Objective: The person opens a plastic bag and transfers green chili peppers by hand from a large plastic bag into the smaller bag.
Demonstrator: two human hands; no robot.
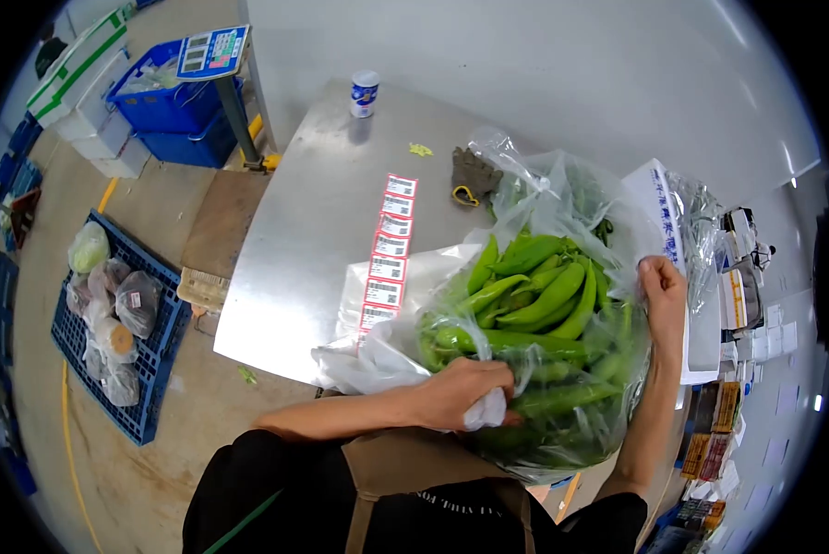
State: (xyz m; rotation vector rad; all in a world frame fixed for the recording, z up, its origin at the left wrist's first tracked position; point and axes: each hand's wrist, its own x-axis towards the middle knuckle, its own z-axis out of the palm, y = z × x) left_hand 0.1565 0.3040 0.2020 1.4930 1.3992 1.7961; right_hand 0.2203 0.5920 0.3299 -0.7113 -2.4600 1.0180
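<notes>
A large clear plastic bag (631, 323) full of long green peppers (548, 300) lies at the near right of the metal table, its mouth spread so the peppers show. My left hand (470, 392) is closed at the bag's near side, with a bunched piece of whitish plastic (486, 411) showing under its fingers. On the far right side, my right hand (662, 282) pinches the bag's edge. Behind the peppers stands another clear bag (576, 180) with dark green contents. A white plastic sheet or bag (378, 355) lies by my left forearm.
On the metal table (294, 231) are a strip of barcode labels (388, 263), a dark work glove (473, 175) and a blue-white can (364, 94). A white box (701, 342) stands right. Leftward are a blue pallet (161, 369) with bagged produce, a scale (213, 53) and blue crates (170, 109).
</notes>
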